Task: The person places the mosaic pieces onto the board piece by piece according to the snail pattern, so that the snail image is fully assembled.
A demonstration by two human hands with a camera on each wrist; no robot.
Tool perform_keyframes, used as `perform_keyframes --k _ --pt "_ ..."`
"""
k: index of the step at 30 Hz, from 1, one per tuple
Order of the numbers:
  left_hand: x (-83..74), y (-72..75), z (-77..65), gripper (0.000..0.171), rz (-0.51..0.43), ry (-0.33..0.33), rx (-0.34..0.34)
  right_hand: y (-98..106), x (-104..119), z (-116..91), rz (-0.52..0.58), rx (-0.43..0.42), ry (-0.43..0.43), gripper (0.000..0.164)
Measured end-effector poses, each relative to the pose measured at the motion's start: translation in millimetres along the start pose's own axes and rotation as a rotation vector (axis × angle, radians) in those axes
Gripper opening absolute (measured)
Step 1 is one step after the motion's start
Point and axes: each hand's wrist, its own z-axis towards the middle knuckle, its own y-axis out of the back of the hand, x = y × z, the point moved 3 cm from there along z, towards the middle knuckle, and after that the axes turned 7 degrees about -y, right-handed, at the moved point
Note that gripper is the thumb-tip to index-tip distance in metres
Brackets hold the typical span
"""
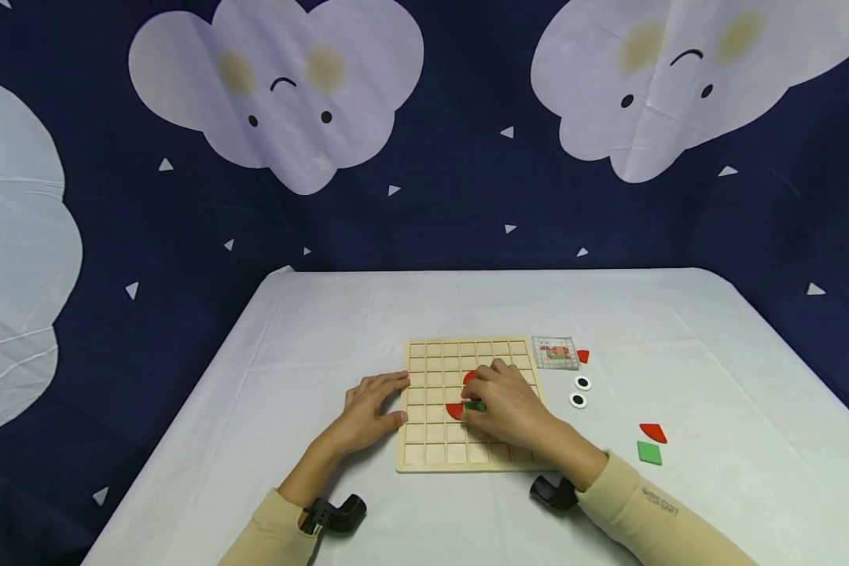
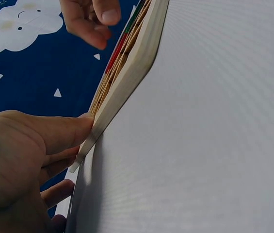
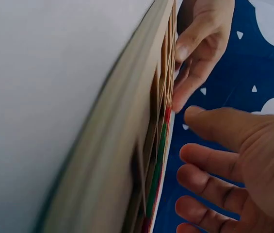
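A wooden grid board (image 1: 424, 456) lies on the white table. My left hand (image 1: 373, 409) rests against its left edge; in the left wrist view the thumb (image 2: 66, 136) touches the rim, fingers extended. Over the middle of the board is my right hand (image 1: 505, 402), its fingers loosely bent. The right wrist view shows nothing between the thumb and fingers (image 3: 209, 160), which are apart from the board. Below the hand lie a green piece (image 1: 475, 406), a red quarter-round piece (image 1: 455, 411) and another red piece (image 1: 470, 377). The right hand partly hides the pieces and grid.
A small pattern card (image 1: 555, 353) lies at the board's upper right, with a red piece (image 1: 583, 356) beside it. Two white eye discs (image 1: 582, 383) lie below it. Farther right are a red quarter-round (image 1: 653, 432) and a green square (image 1: 648, 453).
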Motion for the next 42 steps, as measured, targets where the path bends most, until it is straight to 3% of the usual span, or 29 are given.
perform_keyframes --k 7,16,20,30,42 --pt "-0.7 0.5 0.4 0.052 -0.01 0.0 0.001 18 -24 -16 0.012 -0.026 -0.041 0.025" --pt "-1.2 1.5 -0.5 0.052 -0.004 -0.006 -0.014 44 -70 -56 0.02 -0.033 -0.188 0.025" --pt "-2.5 1.5 -0.5 0.052 -0.013 -0.004 -0.013 56 -86 -72 0.001 -0.045 -0.214 0.026" --pt "-2.6 1.4 -0.3 0.052 -0.008 0.001 -0.009 66 -120 -118 -0.016 -0.045 -0.322 0.029" --pt "-1.1 0.4 -0.8 0.052 -0.009 0.002 -0.009 63 -142 -151 -0.082 -0.127 -0.28 0.031"
